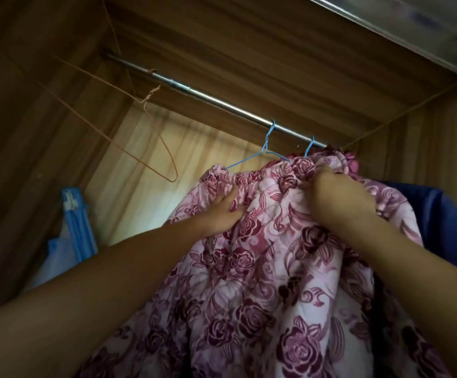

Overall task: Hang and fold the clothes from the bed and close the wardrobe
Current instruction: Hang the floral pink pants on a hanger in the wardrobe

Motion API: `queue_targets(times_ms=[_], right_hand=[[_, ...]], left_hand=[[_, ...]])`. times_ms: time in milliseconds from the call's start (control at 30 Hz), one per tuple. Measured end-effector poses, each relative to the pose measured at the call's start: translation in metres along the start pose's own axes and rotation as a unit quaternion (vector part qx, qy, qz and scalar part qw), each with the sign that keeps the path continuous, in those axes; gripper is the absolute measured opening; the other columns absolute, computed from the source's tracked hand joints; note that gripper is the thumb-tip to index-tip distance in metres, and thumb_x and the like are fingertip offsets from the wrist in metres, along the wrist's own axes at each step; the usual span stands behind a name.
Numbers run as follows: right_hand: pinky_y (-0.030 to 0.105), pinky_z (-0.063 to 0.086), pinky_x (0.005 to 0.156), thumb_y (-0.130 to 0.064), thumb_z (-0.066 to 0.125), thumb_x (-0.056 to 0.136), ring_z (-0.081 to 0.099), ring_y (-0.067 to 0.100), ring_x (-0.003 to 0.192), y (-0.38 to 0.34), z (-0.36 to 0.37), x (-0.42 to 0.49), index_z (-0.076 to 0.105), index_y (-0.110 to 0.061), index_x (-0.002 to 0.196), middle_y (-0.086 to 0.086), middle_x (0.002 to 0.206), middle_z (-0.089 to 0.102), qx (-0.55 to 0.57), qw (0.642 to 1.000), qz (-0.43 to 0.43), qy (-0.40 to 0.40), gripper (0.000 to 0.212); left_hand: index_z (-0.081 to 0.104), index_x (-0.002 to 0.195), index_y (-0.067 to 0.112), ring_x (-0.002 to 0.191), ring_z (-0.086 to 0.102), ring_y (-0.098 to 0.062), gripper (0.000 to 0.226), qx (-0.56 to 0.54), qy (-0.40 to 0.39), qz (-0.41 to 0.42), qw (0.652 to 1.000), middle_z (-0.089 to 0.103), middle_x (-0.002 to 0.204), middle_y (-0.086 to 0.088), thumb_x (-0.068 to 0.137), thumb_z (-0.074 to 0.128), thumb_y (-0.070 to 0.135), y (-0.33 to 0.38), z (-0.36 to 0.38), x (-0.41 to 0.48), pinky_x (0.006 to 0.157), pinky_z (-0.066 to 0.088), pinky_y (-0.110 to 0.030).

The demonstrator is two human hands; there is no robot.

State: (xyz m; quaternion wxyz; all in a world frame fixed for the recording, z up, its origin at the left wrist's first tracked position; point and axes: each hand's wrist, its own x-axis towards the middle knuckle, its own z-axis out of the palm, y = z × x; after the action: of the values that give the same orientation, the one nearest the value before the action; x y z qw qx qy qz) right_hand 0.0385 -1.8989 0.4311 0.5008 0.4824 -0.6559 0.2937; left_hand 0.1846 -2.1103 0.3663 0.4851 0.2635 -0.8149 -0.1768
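Note:
A pink garment with a dark rose print (263, 268) hangs from a blue wire hanger (265, 148) hooked on the metal wardrobe rail (222, 100). A second blue hanger hook (309, 147) sits on the rail just to its right. My left hand (222, 214) grips a fold of the fabric just below the gathered top edge. My right hand (339, 197) pinches the bunched top edge near the second hook. Both forearms reach up from below.
An empty orange wire hanger (151, 148) dangles on the rail at the left. A dark blue garment (448, 230) hangs at the right behind the floral one. Blue plastic hangers (77, 227) lean at lower left. Wooden wardrobe walls (31, 105) enclose the space.

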Motion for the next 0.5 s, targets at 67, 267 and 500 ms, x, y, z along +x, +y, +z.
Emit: queue_targets(times_ms=[67,267,500], right_hand=[[0.046,0.044,0.073,-0.028,0.047,0.1,0.064,0.049,0.098,0.0,0.005,-0.016,0.045,-0.001,0.123,0.03,0.107,0.066,0.05,0.999,0.011,0.014,0.035],[0.046,0.047,0.07,-0.034,0.058,0.095,0.062,0.046,0.087,-0.014,0.021,-0.088,-0.001,-0.027,0.157,0.026,0.118,0.055,0.178,0.984,0.019,0.014,0.086],[0.039,0.051,0.064,-0.033,0.061,0.094,0.057,0.033,0.065,-0.047,0.076,-0.202,0.021,-0.044,0.149,0.013,0.125,0.036,0.294,0.951,0.034,-0.088,0.068]], left_hand=[[-0.004,0.156,0.048,0.154,-0.006,-0.028,0.073,-0.01,-0.021,0.001,1.0,-0.011,0.168,0.001,0.1,0.043,0.055,-0.002,0.008,-0.011,0.122,0.002,-0.057],[-0.001,0.157,0.044,0.154,-0.009,-0.032,0.089,0.172,0.051,-0.047,0.983,-0.007,0.167,-0.01,0.091,0.053,0.066,-0.055,0.015,-0.065,0.121,0.008,-0.061],[-0.014,0.152,0.053,0.139,0.031,-0.046,0.105,0.254,0.097,-0.261,0.926,0.011,0.158,-0.024,0.082,0.063,0.066,-0.179,0.026,-0.192,0.11,0.032,-0.06]])
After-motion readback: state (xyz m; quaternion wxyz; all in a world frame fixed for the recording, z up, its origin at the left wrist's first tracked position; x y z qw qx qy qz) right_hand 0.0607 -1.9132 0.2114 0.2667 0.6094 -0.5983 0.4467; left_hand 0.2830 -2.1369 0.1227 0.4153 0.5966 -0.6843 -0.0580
